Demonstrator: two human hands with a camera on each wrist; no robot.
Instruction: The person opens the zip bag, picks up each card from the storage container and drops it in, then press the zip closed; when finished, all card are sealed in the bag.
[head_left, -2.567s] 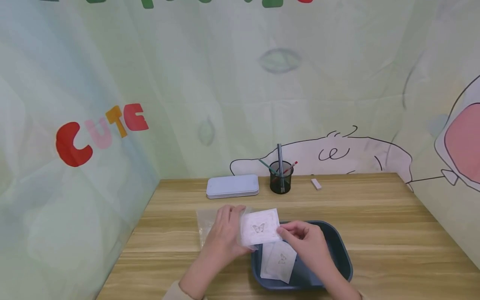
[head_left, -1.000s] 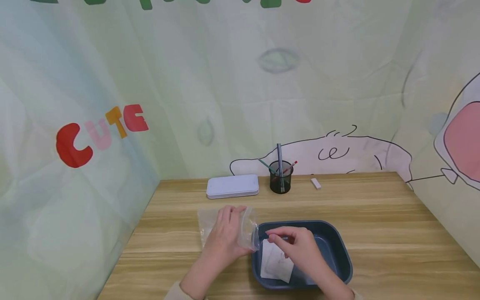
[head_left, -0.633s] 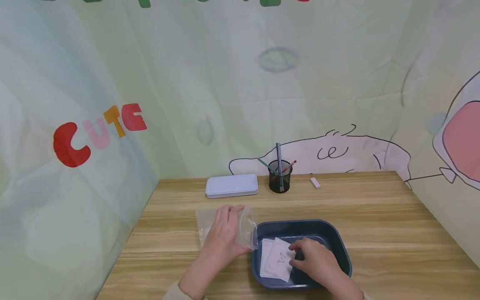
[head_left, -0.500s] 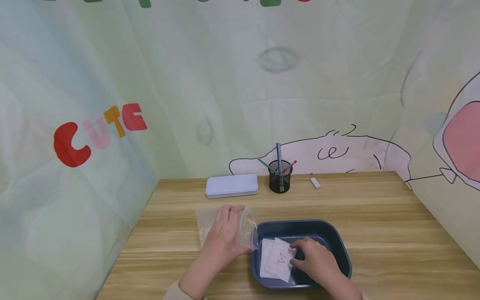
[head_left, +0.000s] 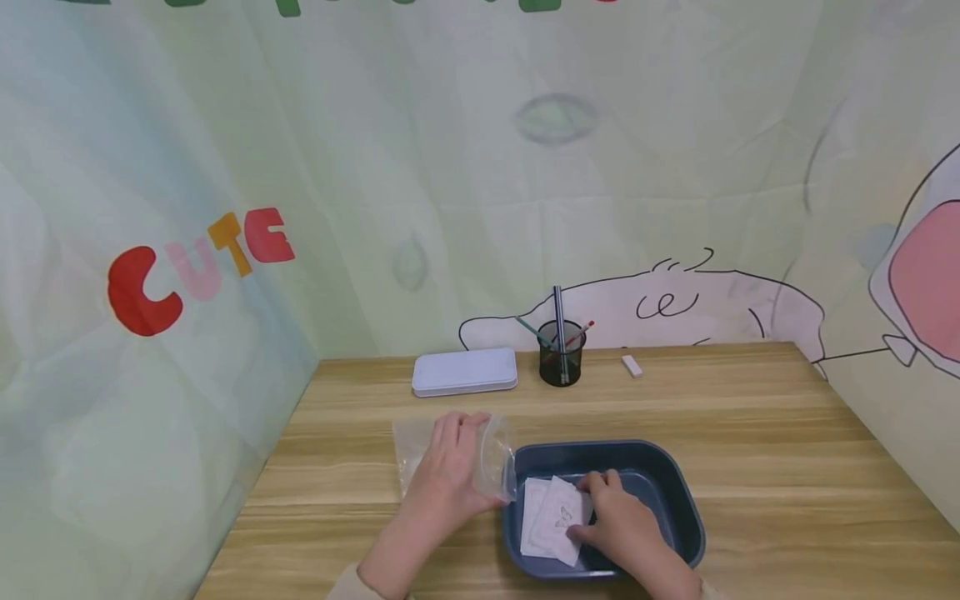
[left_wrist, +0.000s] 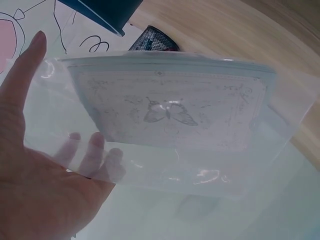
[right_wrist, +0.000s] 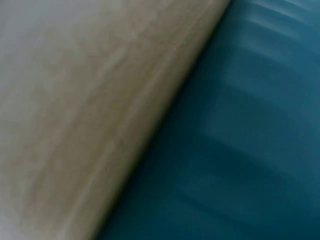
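Head view: left hand (head_left: 442, 475), one, with fingers (head_left: 450, 429) bent round a clear bag (head_left: 497, 460), thumb low, gap between the two moderate; bag mouth toward the tray (head_left: 585, 454). Right hand (head_left: 618, 521), one, reaching into the tray from the right; thumb and fingers bent and parted, touching the right side of the upper card (head_left: 553, 508) (whether pinched or merely touched, cannot tell).

Tray: dark blue, rounded corners, just right of the bag. Contents: upper card, white, small butterfly print, laid at a slant over the lower card (head_left: 530, 537) — both toward the left end, the lower one showing mainly along its left side.

Left wrist view: butterfly card (left_wrist: 170, 112), one, seen through the clear film, seemingly inside the bag; fingers curved behind the film, thumb upright at the left edge.

Right wrist view: too blurred to help.

Along the back of the worktop (head_left: 765, 467), wood-grained, left to right: flat pale case (head_left: 465, 372); black mesh cup (head_left: 561, 367), upright, pencils leaning within; small white block (head_left: 632, 366) — lying flat. Behind: pale green printed curtain (head_left: 420, 167), lettered "CUTE" at left.
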